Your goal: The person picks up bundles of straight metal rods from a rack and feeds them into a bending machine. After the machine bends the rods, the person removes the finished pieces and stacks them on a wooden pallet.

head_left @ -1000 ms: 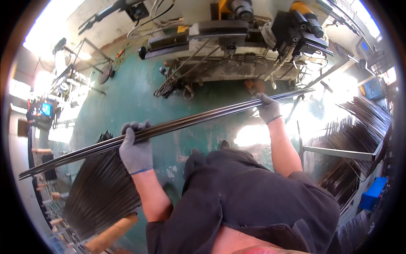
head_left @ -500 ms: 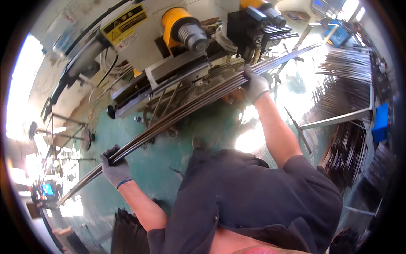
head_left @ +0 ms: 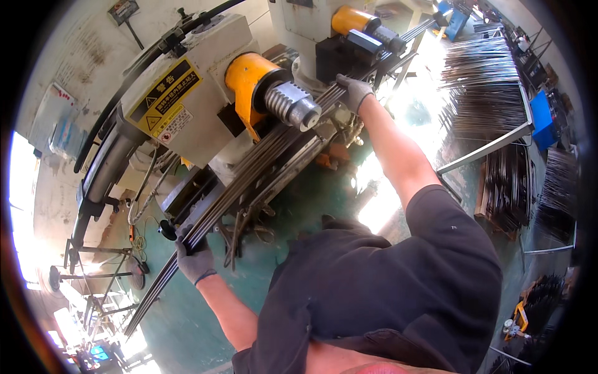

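Observation:
Several long, thin metal rods [head_left: 254, 161] lie side by side in a bundle across both my hands, slanting from lower left to upper right. My left hand [head_left: 195, 257], in a grey glove, is closed round the bundle towards its lower left end. Farther up, my right hand [head_left: 355, 93], gloved too, grips the same rods near the second machine head. The middle of the bundle passes right below a yellow machine head [head_left: 249, 81] with a ribbed metal spindle [head_left: 293, 106], over the machine's bed. Whether the rods rest on the bed I cannot tell.
A yellow and black warning label [head_left: 163, 93] marks the machine housing. A second yellow head [head_left: 356, 22] stands farther right. On the right, a metal rack [head_left: 492, 144] bears stacks of rods, with a blue panel [head_left: 543, 118] beside it. A thin-legged stand [head_left: 93, 274] is at the left.
Both hands have carried the rods forward to the machine, so the bundle now lies over the bed below the yellow head. My view has turned and come nearer to the machine.

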`<act>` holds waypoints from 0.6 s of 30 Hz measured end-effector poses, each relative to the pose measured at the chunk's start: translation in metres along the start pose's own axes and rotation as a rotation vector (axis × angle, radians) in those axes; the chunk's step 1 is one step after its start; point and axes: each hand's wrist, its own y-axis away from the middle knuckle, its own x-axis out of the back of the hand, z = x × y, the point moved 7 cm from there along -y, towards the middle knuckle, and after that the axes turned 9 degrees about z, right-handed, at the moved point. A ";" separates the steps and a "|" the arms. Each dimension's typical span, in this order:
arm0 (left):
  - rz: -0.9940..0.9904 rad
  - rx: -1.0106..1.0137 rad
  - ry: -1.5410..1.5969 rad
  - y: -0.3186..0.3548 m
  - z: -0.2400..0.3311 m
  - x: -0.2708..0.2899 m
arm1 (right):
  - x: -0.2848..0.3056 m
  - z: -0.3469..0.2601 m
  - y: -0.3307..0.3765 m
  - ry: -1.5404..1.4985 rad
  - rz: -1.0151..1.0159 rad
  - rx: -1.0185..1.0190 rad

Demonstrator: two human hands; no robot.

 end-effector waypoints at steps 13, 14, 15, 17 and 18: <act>0.150 0.063 -0.013 0.011 -0.066 -0.043 | -0.006 0.049 0.013 -0.064 0.162 -0.054; 0.090 0.074 -0.070 0.006 -0.074 -0.039 | -0.033 0.052 0.057 -0.069 0.122 -0.120; 0.026 0.113 -0.093 0.013 -0.084 -0.050 | -0.053 0.052 0.100 -0.075 0.094 -0.181; -0.095 0.191 -0.139 0.038 -0.105 -0.076 | -0.044 0.058 0.087 -0.114 0.094 -0.101; 0.023 0.147 -0.156 0.033 -0.108 -0.069 | -0.037 0.056 0.068 -0.071 0.068 -0.047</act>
